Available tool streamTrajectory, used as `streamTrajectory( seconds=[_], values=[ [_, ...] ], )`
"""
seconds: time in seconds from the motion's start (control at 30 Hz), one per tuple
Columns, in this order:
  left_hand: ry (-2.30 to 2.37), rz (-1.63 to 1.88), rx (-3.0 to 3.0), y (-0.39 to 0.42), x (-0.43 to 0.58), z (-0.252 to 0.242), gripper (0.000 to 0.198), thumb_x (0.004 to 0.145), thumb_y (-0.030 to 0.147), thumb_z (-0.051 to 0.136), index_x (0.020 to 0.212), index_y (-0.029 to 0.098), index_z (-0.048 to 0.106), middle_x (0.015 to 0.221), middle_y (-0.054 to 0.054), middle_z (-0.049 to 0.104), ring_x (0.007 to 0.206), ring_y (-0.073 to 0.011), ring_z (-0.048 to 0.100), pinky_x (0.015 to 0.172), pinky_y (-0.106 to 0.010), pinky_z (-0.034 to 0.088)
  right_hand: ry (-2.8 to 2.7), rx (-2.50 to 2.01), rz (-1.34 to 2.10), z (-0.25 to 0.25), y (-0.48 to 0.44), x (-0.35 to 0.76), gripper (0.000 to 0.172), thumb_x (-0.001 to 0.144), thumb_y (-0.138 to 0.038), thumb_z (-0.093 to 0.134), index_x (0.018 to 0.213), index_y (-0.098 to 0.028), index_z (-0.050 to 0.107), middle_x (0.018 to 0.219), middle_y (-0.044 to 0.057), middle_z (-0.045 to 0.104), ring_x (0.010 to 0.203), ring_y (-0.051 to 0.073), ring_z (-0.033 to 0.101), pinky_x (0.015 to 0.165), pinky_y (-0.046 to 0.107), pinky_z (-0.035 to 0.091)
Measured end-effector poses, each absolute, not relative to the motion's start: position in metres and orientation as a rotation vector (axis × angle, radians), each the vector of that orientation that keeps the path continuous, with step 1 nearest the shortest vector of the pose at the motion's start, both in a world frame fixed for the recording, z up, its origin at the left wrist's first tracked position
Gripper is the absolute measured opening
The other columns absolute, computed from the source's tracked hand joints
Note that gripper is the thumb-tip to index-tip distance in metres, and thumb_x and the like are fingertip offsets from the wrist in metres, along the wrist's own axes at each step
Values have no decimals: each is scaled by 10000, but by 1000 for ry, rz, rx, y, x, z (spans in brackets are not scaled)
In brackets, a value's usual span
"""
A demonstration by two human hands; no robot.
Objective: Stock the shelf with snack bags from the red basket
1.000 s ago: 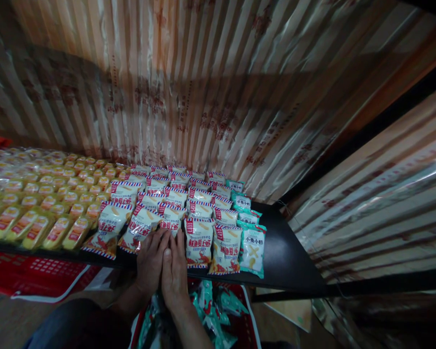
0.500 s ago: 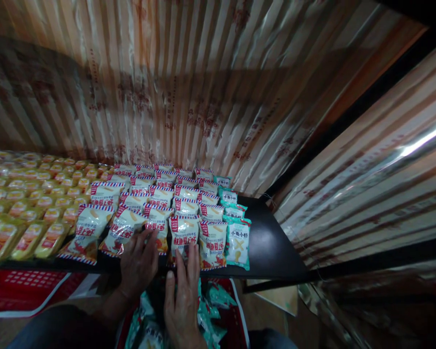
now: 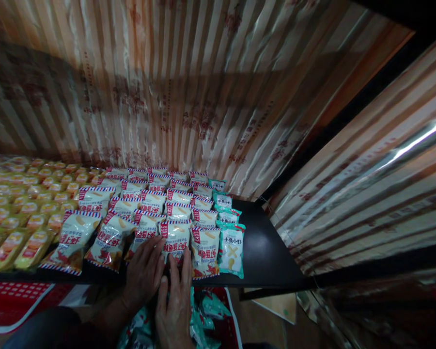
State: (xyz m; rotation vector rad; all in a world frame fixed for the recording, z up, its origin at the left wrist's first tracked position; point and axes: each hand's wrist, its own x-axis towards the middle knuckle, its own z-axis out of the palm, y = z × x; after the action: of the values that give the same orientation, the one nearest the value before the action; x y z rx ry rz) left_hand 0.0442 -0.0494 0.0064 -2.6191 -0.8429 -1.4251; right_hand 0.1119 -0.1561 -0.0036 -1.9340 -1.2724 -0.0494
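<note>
A white, red and blue-edged snack bag (image 3: 175, 237) leans in the front row on a black shelf (image 3: 261, 259). Against its lower front lie the outstretched fingers of my right hand (image 3: 174, 303), with the thumb apart. My left hand (image 3: 144, 269) reaches in at the bag's left edge, fingers extended and close together, partly covering the neighbouring snack bag (image 3: 145, 225). Just right of my fingers stands another matching bag (image 3: 205, 252), beside a teal snack bag (image 3: 231, 249). Neither hand is wrapped round a bag.
Yellow packaged cakes (image 3: 32, 247) fill the shelf's left side in rows. Below the edge, a red basket (image 3: 233, 315) holds several teal bags (image 3: 212, 305); another red basket (image 3: 10, 303) is at lower left. Striped, wrinkled sheeting (image 3: 189, 97) hangs behind, and a black post (image 3: 334, 131) slants at right.
My left hand has moved right, from the neighbouring bag to the left edge of the bag under my right hand. That bag sits closer to its left neighbour. The view has shifted slightly.
</note>
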Motion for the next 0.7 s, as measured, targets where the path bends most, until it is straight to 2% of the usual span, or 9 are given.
streamTrajectory(
  seconds=[0.17, 0.27, 0.37, 0.53, 0.63, 0.7],
  values=[
    [-853, -1408, -2605, -47, 48, 4, 371, 857, 99, 464, 1219, 159, 515, 1147, -112, 636, 1106, -226, 565, 942, -365, 474, -1258, -1927, 21, -4, -156, 117, 487, 949, -304, 403, 1431, -246, 362, 1581, 97, 90, 1420, 322, 202, 1056, 578, 378],
    [-934, -1386, -2594, -48, 50, 5, 366, 864, 132, 464, 1225, 153, 520, 1171, -121, 630, 1137, -249, 548, 952, -395, 451, -1210, -1910, 70, -2, -157, 117, 477, 956, -343, 389, 1418, -225, 390, 1557, 111, 209, 1407, 306, 257, 1066, 565, 372],
    [-1018, -1353, -2590, -48, 53, 8, 358, 875, 166, 454, 1225, 165, 533, 1224, -124, 607, 1178, -262, 523, 949, -410, 438, -1153, -1903, 121, 1, -158, 117, 507, 960, -382, 363, 1436, -205, 354, 1533, 117, 278, 1407, 285, 267, 1085, 561, 346],
    [-1041, -1376, -2590, -45, 61, 7, 367, 895, 181, 427, 1251, 180, 514, 1318, -131, 547, 1258, -260, 459, 1011, -448, 395, -1045, -1902, 274, 6, -151, 119, 615, 958, -447, 317, 1484, -145, 217, 1562, 139, 167, 1438, 284, 160, 1109, 581, 281],
    [-993, -1409, -2599, -45, 65, 0, 380, 906, 175, 417, 1280, 171, 487, 1372, -144, 499, 1331, -257, 382, 1052, -457, 367, -966, -1902, 311, 9, -140, 121, 673, 946, -506, 289, 1474, -93, 228, 1567, 157, 126, 1448, 287, 102, 1133, 584, 207],
    [-962, -1396, -2612, -46, 66, -6, 376, 923, 182, 393, 1288, 168, 480, 1402, -146, 473, 1367, -253, 333, 1068, -465, 354, -925, -1897, 306, 11, -132, 122, 699, 938, -533, 276, 1464, -73, 249, 1564, 166, 139, 1449, 275, 110, 1151, 553, 178]
  ],
)
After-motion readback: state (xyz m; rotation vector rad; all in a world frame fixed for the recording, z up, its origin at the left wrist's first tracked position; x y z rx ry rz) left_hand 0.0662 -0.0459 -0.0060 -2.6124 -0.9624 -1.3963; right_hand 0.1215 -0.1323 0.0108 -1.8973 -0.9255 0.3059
